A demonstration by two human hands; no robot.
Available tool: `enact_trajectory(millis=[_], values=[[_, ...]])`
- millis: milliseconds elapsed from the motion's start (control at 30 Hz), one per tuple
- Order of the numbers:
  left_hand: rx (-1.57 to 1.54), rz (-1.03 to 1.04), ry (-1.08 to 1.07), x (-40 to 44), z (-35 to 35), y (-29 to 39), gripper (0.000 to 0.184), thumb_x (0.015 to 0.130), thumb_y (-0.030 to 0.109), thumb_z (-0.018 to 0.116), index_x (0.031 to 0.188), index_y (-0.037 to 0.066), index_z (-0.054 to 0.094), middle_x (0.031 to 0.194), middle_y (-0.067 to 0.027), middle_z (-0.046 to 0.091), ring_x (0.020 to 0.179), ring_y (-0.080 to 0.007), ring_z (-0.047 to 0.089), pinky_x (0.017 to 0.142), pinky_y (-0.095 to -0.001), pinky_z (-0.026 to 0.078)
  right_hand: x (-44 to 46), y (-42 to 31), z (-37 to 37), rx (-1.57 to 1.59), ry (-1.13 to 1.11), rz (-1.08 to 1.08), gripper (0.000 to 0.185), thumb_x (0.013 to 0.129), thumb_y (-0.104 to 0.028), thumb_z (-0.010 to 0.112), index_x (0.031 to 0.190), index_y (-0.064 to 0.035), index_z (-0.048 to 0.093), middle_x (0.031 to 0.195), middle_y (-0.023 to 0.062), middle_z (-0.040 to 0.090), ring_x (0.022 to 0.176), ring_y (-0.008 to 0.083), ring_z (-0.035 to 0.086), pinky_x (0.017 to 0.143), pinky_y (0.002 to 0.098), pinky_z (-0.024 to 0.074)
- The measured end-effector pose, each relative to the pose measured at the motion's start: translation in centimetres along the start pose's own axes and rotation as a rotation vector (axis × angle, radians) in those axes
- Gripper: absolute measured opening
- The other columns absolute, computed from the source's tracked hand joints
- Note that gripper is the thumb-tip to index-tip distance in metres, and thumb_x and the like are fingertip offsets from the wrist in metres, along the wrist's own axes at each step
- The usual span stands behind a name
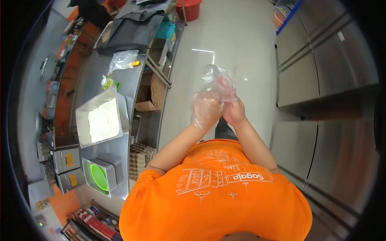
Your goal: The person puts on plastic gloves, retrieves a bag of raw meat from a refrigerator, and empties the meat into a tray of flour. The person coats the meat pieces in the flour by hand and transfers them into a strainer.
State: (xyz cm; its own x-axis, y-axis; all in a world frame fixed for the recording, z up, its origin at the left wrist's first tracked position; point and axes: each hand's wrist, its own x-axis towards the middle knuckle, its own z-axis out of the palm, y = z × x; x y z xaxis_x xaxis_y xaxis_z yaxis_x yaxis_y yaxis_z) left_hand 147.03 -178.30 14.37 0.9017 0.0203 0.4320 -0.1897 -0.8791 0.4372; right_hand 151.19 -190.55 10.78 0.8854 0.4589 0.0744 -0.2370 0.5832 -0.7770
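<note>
My left hand [207, 106] wears a thin clear plastic glove. Its fingers are closed on the edge of a second clear plastic glove [213, 76], which lies loosely over the fingers of my right hand [234, 110]. Through the crinkled film, the right fingers look stretched out and pinkish, though their exact pose is blurred. The palm heel and wrist of that hand are bare. Both hands are close together in front of my orange shirt [217, 193], above the pale floor.
To the left, a steel table [122, 154] holds a clear tub of white powder [103, 120], a smaller container with a green sieve-like item [99, 176], a green packet [109, 82] and a black bag [130, 32]. Egg trays [141, 158] sit below. Steel cabinets [297, 76] line the right.
</note>
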Motion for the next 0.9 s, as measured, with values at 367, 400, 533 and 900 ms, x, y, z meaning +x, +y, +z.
enact_trajectory(millis=[367,400,533,900], values=[[0.123,-0.146,-0.149,10.2,6.5,-3.6,0.009,0.075,0.012,0.065,0.07,0.006,0.068,0.069,-0.018,0.068,0.06,-0.0351,0.067,0.057,-0.0478,0.052,20.1,-2.3,-7.0,0.144,-0.297,0.347,0.083,0.104,-0.065,0.04,0.158,-0.0019,0.036,0.159,0.0155,0.042,0.146,0.0295,0.041,0.12,0.0392,0.0324],[0.136,-0.181,-0.163,10.8,6.4,-4.0,0.009,0.075,0.013,0.066,0.07,0.005,0.068,0.07,-0.0184,0.068,0.06,-0.0358,0.067,0.057,-0.0481,0.052,21.7,-3.1,-5.7,0.3,-0.406,0.385,0.081,0.105,-0.064,0.038,0.158,-0.0032,0.035,0.159,0.0156,0.042,0.145,0.0297,0.042,0.118,0.038,0.0358],[0.047,-0.445,0.205,13.0,3.4,-7.1,0.014,0.077,0.018,0.069,0.071,0.005,0.067,0.07,-0.0194,0.067,0.062,-0.0387,0.065,0.059,-0.0497,0.053,26.6,-1.3,-1.6,0.312,-0.48,0.566,0.084,0.105,-0.067,0.031,0.162,-0.0053,0.026,0.167,0.012,0.03,0.152,0.0296,0.032,0.124,0.0425,0.0267],[0.413,-0.613,0.302,11.8,-6.8,-26.4,0.022,0.082,0.019,0.065,0.064,0.007,0.067,0.062,-0.0169,0.065,0.056,-0.036,0.066,0.057,-0.0482,0.053,36.0,16.6,15.4,-0.196,-0.496,0.444,0.058,0.107,-0.035,0.057,0.151,-0.0008,0.042,0.154,0.0116,0.049,0.139,0.026,0.049,0.116,0.0394,0.0392]])
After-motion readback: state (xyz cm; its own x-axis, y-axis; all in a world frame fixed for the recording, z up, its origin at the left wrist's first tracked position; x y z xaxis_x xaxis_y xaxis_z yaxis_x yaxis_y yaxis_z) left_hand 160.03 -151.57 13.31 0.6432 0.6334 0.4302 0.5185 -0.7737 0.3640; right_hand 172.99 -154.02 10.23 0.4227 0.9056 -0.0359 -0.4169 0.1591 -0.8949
